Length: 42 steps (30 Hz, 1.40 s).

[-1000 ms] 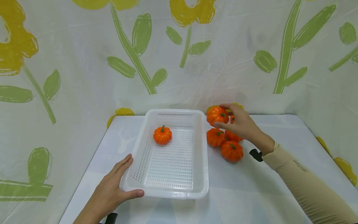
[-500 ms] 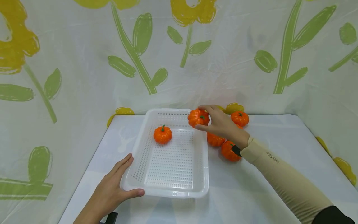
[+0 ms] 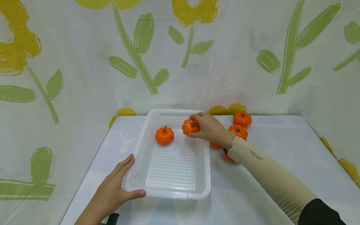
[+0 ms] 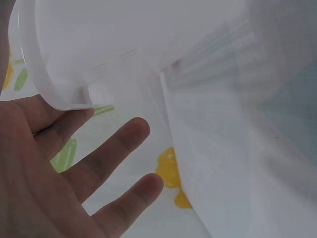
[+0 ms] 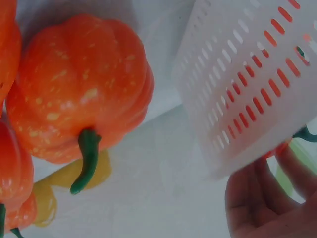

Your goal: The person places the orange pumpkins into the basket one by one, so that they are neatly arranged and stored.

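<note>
My right hand point(image 3: 209, 127) holds a small orange pumpkin point(image 3: 190, 126) with a green stem, inside the right wall of the white perforated plastic basket point(image 3: 180, 195). A second pumpkin point(image 3: 164, 135) sits in the basket, stem up. At the basket's front left corner my left hand point(image 3: 111, 189) touches the rim, its fingers straight and thumb spread. In the left wrist view, two fingertips of the left hand point(image 4: 59, 163) reach beneath the rim while two others stretch out free. The right wrist view shows the right hand point(image 5: 272, 198) beyond the basket wall point(image 5: 237, 94), the held pumpkin mostly hidden.
Several pumpkins stand right of the basket, among them a back one point(image 3: 242, 119) and one in front of it point(image 3: 237, 131); the right arm partly covers others. The white table point(image 3: 270, 150) ends at a flower-printed cloth point(image 3: 225, 72) behind.
My right hand has carried the pumpkin left from the group beside the basket, across the right rim and into the basket's space. The left hand and basket have stayed put.
</note>
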Available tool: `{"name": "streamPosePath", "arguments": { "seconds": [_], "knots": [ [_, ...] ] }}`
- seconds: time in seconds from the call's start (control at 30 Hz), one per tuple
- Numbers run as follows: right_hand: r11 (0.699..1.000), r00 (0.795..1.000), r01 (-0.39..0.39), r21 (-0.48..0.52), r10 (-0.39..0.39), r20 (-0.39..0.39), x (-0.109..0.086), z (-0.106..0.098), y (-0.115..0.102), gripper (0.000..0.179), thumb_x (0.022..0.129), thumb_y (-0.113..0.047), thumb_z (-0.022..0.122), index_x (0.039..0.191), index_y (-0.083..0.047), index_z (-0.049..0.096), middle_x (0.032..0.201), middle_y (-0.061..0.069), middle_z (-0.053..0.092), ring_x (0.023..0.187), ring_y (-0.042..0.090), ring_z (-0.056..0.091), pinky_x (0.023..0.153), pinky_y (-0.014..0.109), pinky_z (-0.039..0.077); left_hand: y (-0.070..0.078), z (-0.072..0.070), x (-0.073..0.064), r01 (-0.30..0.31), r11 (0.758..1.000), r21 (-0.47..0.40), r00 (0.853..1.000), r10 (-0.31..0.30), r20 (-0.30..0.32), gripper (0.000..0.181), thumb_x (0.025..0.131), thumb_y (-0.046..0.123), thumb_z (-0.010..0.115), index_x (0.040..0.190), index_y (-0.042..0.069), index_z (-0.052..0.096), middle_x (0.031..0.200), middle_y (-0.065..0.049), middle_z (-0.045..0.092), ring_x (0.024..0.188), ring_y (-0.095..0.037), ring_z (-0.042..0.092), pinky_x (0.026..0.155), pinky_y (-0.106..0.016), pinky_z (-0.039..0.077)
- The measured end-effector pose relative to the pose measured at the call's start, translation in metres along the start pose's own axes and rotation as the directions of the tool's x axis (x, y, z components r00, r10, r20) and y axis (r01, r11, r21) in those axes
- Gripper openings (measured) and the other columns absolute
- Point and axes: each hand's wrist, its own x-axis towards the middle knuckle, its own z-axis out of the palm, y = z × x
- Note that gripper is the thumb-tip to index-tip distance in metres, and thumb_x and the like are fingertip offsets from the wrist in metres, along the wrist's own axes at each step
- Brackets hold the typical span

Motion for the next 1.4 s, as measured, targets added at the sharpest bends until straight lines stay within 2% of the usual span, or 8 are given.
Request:
{"name": "streamPosePath", "arguments": {
  "seconds": [0.2,0.37,0.63,0.8,0.97,1.2,1.4],
  "knots": [
    [0.987,0.998,0.058,-0.153,-0.052,0.038,0.007,0.013,-0.004,0.068,0.082,-0.047,0.081,0.136,-0.009,0.061,0.130,0.011,0.063,0.121,0.030,0.056,0.108,0.051,0.038,0.000,0.000,0.001,-0.007,1.000,0.005,1.000,0.007,-0.003,0.123,0.063,0.081,0.074,0.161,0.023,0.030,0.166,0.008,0.024,0.141,-0.035,0.042,0.100,-0.064,0.045],
    [0.974,0.994,0.084,-0.211,-0.066,0.090,0.012,0.022,-0.008,0.063,0.084,-0.044,0.080,0.134,-0.010,0.062,0.125,0.008,0.066,0.116,0.027,0.058,0.106,0.047,0.036,0.002,-0.001,0.002,0.005,1.000,0.019,1.000,-0.005,0.000,0.124,0.061,0.082,0.073,0.161,0.022,0.031,0.166,0.006,0.024,0.141,-0.035,0.042,0.101,-0.064,0.045],
    [0.961,0.984,0.064,-0.268,-0.017,0.176,0.017,0.037,-0.011,0.061,0.087,-0.048,0.074,0.132,-0.009,0.062,0.121,0.007,0.068,0.111,0.024,0.061,0.101,0.044,0.040,0.002,-0.001,0.001,0.002,1.000,0.012,1.000,-0.002,0.005,0.123,0.062,0.081,0.075,0.161,0.022,0.031,0.166,0.007,0.024,0.141,-0.035,0.042,0.101,-0.063,0.045],
    [0.954,0.973,0.029,-0.300,0.043,0.229,0.019,0.039,-0.013,0.074,0.091,-0.054,0.066,0.146,-0.007,0.052,0.140,0.012,0.060,0.128,0.030,0.056,0.110,0.047,0.035,0.003,0.001,0.001,-0.005,1.000,0.018,1.000,0.005,0.000,0.123,0.062,0.081,0.074,0.160,0.021,0.032,0.166,0.007,0.025,0.141,-0.035,0.041,0.101,-0.063,0.044],
    [0.949,0.972,0.021,-0.313,0.053,0.228,0.020,0.040,-0.013,0.078,0.091,-0.054,0.064,0.152,-0.009,0.045,0.148,0.012,0.053,0.134,0.034,0.050,0.115,0.048,0.031,0.004,0.000,0.002,0.003,0.999,0.035,1.000,-0.003,-0.007,0.124,0.061,0.082,0.073,0.160,0.021,0.032,0.166,0.005,0.026,0.140,-0.035,0.043,0.100,-0.063,0.046],
    [0.952,0.978,0.034,-0.303,0.030,0.207,0.017,0.039,-0.014,0.076,0.088,-0.052,0.069,0.148,-0.011,0.049,0.146,0.011,0.054,0.132,0.033,0.050,0.114,0.049,0.033,0.004,0.002,0.002,0.032,0.998,0.047,0.999,-0.032,0.005,0.127,0.059,0.084,0.072,0.161,0.021,0.030,0.166,0.001,0.026,0.139,-0.037,0.044,0.099,-0.063,0.047],
    [0.959,0.985,0.038,-0.281,0.010,0.170,0.014,0.039,-0.013,0.074,0.087,-0.053,0.069,0.146,-0.013,0.051,0.145,0.010,0.054,0.131,0.033,0.051,0.114,0.048,0.034,0.005,0.003,0.003,0.027,0.999,0.043,1.000,-0.027,0.000,0.127,0.059,0.084,0.072,0.161,0.021,0.030,0.166,0.001,0.026,0.139,-0.036,0.044,0.099,-0.062,0.047]
  ]
}}
